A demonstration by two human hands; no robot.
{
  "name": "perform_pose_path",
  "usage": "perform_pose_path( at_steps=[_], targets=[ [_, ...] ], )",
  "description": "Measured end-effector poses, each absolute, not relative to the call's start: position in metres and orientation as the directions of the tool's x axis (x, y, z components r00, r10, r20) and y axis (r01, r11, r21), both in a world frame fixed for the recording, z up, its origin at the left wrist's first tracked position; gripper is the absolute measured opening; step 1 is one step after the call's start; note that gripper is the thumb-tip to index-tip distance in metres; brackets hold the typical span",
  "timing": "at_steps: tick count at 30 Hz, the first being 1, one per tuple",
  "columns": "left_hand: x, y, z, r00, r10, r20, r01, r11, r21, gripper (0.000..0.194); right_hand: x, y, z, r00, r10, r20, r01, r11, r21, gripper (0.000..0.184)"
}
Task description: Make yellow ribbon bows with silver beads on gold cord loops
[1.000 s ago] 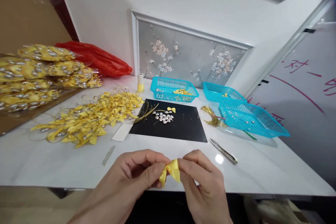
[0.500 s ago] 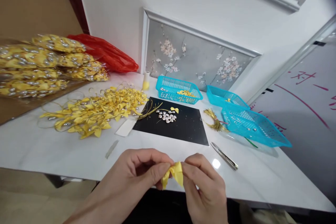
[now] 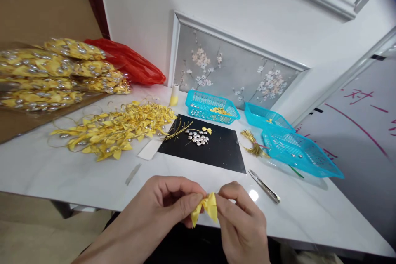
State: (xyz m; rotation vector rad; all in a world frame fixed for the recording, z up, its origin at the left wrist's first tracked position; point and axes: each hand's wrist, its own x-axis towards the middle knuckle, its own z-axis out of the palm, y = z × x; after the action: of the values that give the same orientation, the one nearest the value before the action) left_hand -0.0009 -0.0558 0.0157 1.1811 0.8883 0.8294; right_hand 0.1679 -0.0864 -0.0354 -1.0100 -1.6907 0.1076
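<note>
Just off the table's front edge, a yellow ribbon bow (image 3: 208,208) is held between my two hands. The thumb and fingers of my left hand (image 3: 176,202) pinch it from the left. My right hand (image 3: 243,218) is closed at its right side, fingertips against the ribbon; any thin wire or thread there is hidden. Beyond the hands lies a black mat (image 3: 213,159) with several silver beads (image 3: 198,137), another small yellow bow (image 3: 206,130) and some thin gold wires (image 3: 179,130).
Metal tweezers (image 3: 264,186) lie right of the mat. Behind are blue baskets (image 3: 213,109) and a bundle of gold wire (image 3: 255,146). A heap of yellow bow strands (image 3: 114,130) spreads left, near bagged bundles (image 3: 37,70) and a red plastic bag (image 3: 133,64). A thread spool (image 3: 174,95) stands behind.
Both hands keep their pinch on the bow, which has shifted very slightly. The whole view has moved a little; nothing on the table has been displaced.
</note>
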Motion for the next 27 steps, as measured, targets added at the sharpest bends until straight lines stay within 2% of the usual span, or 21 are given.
perform_pose_path(
  at_steps=[6,15,27],
  targets=[
    [0.0,-0.056,0.017,0.445,0.884,-0.145,-0.109,0.214,0.971,0.016,0.166,-0.085,-0.035,-0.04,0.624,0.78,0.567,0.657,-0.497,0.03],
    [-0.003,-0.057,0.015,0.466,0.881,-0.085,-0.115,0.156,0.981,0.014,0.166,-0.086,-0.039,-0.019,0.651,0.759,0.5,0.663,-0.557,0.031],
    [-0.006,-0.053,0.005,0.483,0.866,-0.128,-0.097,0.198,0.975,0.013,0.177,-0.088,-0.036,-0.121,0.687,0.717,0.59,0.63,-0.505,0.032]
  ],
)
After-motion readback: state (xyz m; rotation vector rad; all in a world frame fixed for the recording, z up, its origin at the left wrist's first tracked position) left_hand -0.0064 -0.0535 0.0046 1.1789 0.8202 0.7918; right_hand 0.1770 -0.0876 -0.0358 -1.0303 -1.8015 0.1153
